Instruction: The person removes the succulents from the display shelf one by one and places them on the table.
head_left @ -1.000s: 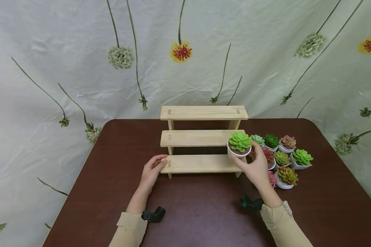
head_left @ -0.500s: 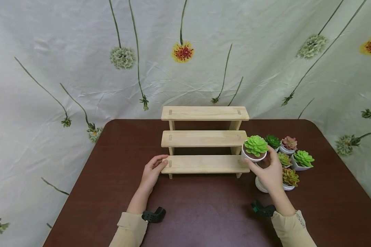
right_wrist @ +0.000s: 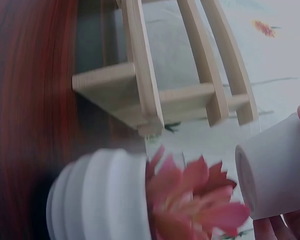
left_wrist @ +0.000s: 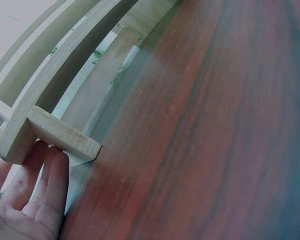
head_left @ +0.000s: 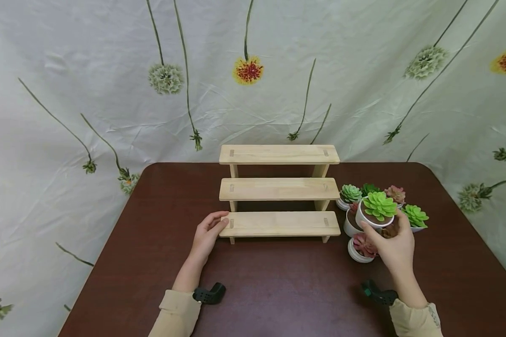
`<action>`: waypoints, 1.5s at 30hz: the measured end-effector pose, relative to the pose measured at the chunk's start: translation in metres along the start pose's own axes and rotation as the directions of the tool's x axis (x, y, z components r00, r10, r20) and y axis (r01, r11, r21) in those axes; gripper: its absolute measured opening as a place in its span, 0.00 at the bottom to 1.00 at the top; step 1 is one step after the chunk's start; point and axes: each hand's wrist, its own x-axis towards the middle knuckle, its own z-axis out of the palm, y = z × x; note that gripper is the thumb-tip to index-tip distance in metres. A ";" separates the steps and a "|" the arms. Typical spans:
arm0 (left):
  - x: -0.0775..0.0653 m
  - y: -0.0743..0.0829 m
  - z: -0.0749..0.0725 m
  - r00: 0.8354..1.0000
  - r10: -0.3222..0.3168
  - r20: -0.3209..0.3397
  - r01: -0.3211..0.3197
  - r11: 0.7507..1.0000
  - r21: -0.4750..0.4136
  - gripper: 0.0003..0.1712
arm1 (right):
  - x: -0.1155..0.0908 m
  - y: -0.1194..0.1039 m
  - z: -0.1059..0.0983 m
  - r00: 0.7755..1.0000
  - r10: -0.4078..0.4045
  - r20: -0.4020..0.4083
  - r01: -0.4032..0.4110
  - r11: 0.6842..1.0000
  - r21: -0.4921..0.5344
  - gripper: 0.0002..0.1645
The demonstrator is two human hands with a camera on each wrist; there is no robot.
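Note:
My left hand point(head_left: 207, 234) grips the left end of the lowest step of a pale wooden three-tier plant stand point(head_left: 282, 223). In the left wrist view its fingers point(left_wrist: 55, 192) curl beneath the board beside the leg. To the right of the stand, my right hand point(head_left: 392, 245) holds a potted succulent point(head_left: 378, 208) with bright green leaves by its white pot. This pot is raised over the other succulents and overlaps them in the head view. From the right wrist, the smooth white pot point(right_wrist: 280, 165) shows close beside a pink succulent point(right_wrist: 190, 200) in a ribbed pot.
Several potted succulents stand at the right of the table, among them a pale green one point(head_left: 351, 193), a bright green one point(head_left: 415, 216) and a pink one point(head_left: 364, 245). The dark brown table point(head_left: 278, 290) backs onto a flower-printed cloth point(head_left: 278, 103).
My right hand has carried the bright green succulent rightward, from over the stand's right end to above the group of pots. The left hand keeps its place on the lowest step.

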 end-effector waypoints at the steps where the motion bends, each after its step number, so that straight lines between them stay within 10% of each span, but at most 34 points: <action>1: 0.000 0.000 0.000 1.000 -0.001 0.000 0.001 1.000 0.000 0.17 | 0.000 0.003 -0.002 1.000 -0.005 -0.013 0.005 1.000 0.021 0.43; 27: -0.009 0.018 0.003 0.999 -0.040 0.021 0.040 0.999 0.010 0.17 | 0.010 0.051 -0.046 0.960 0.106 -0.258 -0.095 0.994 0.055 0.44; 38: 0.000 -0.001 0.001 1.000 -0.018 -0.002 0.018 1.000 0.006 0.17 | 0.012 0.049 -0.058 0.921 0.218 -0.322 -0.177 0.973 0.152 0.45; 45: 0.001 -0.001 0.002 1.000 -0.003 -0.004 0.002 1.000 -0.025 0.16 | 0.021 0.095 -0.068 0.917 0.239 -0.320 -0.205 0.969 0.138 0.48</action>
